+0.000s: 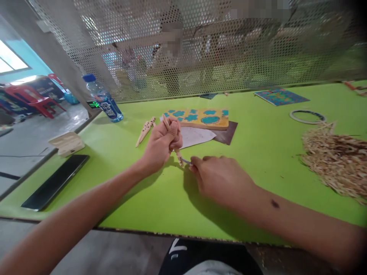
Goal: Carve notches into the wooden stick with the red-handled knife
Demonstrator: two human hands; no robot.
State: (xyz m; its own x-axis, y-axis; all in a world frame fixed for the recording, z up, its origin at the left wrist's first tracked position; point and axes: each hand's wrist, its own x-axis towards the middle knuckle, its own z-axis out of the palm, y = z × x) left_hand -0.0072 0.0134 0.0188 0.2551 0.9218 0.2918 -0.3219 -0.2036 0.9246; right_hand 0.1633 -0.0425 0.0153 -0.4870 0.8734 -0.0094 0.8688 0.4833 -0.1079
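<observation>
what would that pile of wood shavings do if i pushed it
The shavings look very light and springy, being thin curled strands. They lie in a loose heap, so a push would probably spread them rather than slide them as one mass. A few stray bits on the green table suggest they scatter easily.

Room, background: perforated metal screen (229,46) behind green desk (258,114) — grey floor (37,133), red plastic chairs (28,100), teal wall (28,61), bright window (10,59) — lit.
</observation>
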